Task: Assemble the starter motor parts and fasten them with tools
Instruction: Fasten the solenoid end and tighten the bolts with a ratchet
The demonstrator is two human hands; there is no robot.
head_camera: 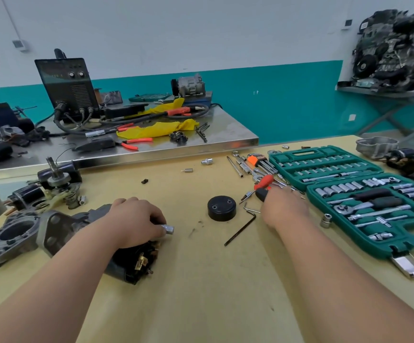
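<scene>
The left hand (136, 219) pinches a small silver socket (168, 229) in curled fingers and rests on the dark starter motor body (131, 262) beneath it. The right hand (285, 206), blurred, seems closed round a black-handled driver (261, 194); a black end cap (222, 208) sits between them.

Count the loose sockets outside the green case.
5 sockets. One held in the left hand; two, one smaller, mid-table near the steel bench; one at the table's far edge left of the case; one beside the case's near half. The tool pile may hide more.
</scene>
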